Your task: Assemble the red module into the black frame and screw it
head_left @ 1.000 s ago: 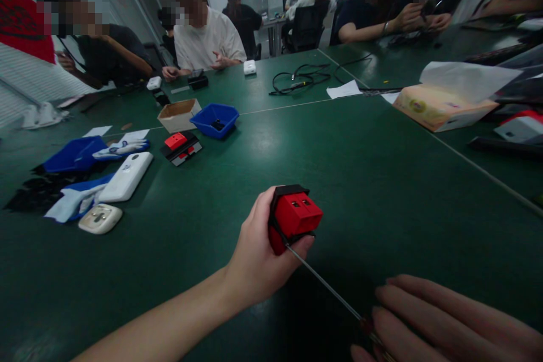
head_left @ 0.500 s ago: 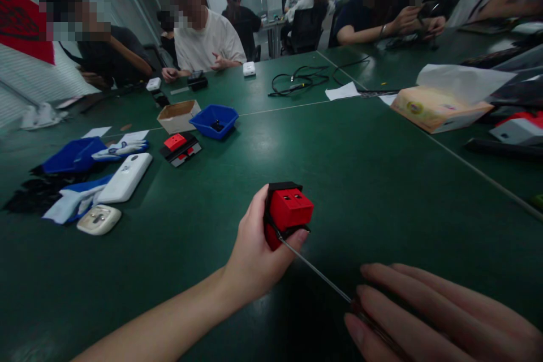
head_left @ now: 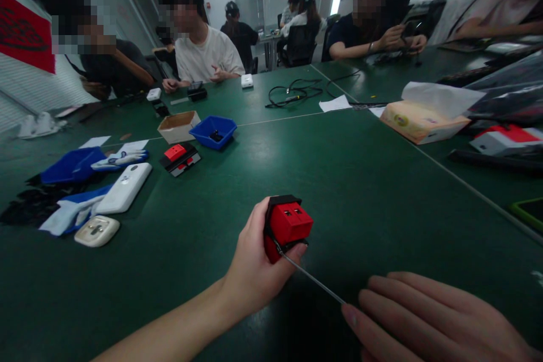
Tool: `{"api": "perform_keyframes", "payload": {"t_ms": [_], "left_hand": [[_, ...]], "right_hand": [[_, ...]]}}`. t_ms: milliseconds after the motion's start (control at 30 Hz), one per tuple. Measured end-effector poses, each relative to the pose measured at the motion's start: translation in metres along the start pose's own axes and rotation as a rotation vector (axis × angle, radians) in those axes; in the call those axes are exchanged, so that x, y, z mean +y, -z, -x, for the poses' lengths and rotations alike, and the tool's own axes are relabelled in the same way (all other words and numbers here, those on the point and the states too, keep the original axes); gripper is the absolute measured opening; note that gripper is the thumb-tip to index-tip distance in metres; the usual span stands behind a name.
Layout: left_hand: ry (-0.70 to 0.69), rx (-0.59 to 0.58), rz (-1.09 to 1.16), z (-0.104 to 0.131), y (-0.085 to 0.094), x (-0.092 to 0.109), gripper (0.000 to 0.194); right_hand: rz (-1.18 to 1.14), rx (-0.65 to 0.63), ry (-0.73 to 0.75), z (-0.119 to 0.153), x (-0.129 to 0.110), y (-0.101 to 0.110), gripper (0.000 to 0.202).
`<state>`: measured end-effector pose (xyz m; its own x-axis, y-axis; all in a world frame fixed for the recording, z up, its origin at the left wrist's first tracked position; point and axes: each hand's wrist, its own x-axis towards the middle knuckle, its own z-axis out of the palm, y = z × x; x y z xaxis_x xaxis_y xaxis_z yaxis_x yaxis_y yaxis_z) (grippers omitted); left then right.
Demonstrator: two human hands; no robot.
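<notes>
My left hand (head_left: 254, 263) is closed around a red and black block-shaped part (head_left: 292, 222), which has two small dark slots in its upper face. A thin metal screwdriver (head_left: 316, 281) runs from the near side of this part down to the right. Its tip meets the part close to my left thumb. At the lower right, the fingers of my right hand (head_left: 436, 317) are closed over the back end of the screwdriver, so its handle is hidden.
Left of my hands lie a similar red and black part (head_left: 180, 158), a blue bin (head_left: 213, 132), a cardboard box (head_left: 178, 126), a white phone (head_left: 126, 188), a cream case (head_left: 97, 231) and gloves (head_left: 76, 209). A tissue pack (head_left: 424, 120) sits right. Several people sit beyond the table.
The view has tilted, so the scene sits slightly lower. My right fingers have shifted on the screwdriver's back end; the screwdriver still touches the part in my left hand.
</notes>
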<state>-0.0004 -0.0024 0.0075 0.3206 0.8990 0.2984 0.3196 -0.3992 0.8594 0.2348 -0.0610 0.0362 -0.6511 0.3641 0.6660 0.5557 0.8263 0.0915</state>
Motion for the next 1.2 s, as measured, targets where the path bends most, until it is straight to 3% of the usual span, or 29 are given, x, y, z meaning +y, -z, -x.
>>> {"api": "perform_keyframes", "payload": {"t_ms": [133, 400, 667, 800, 967, 1033, 1133, 1200], "left_hand": [[0.008, 0.020, -0.001, 0.001, -0.001, -0.003, 0.062], [0.046, 0.017, 0.064, 0.001, -0.001, -0.003, 0.064], [0.075, -0.008, 0.086, 0.001, -0.001, 0.002, 0.065], [0.248, -0.020, 0.302, -0.005, 0.004, 0.002, 0.066], [0.660, -0.084, 0.996, -0.025, 0.032, -0.008, 0.053], [0.728, 0.000, 1.188, -0.032, 0.043, -0.010, 0.050], [0.760, 0.147, 1.250, -0.036, 0.046, -0.009, 0.047], [0.761, 0.169, 1.165, -0.036, 0.044, -0.009, 0.049]], "right_hand": [[0.015, -0.035, 0.059, 0.002, 0.003, 0.002, 0.043], [0.009, -0.039, 0.006, -0.005, 0.004, 0.004, 0.046], [-0.052, -0.109, 0.018, 0.001, 0.003, 0.004, 0.031], [-0.114, -0.141, 0.004, 0.003, 0.011, 0.000, 0.029], [-0.223, -0.180, -0.046, 0.009, 0.024, -0.007, 0.025], [-0.228, -0.177, -0.063, 0.011, 0.025, -0.009, 0.024], [-0.237, -0.165, -0.056, 0.010, 0.024, -0.011, 0.024], [-0.244, -0.147, -0.049, 0.009, 0.023, -0.011, 0.024]]}}
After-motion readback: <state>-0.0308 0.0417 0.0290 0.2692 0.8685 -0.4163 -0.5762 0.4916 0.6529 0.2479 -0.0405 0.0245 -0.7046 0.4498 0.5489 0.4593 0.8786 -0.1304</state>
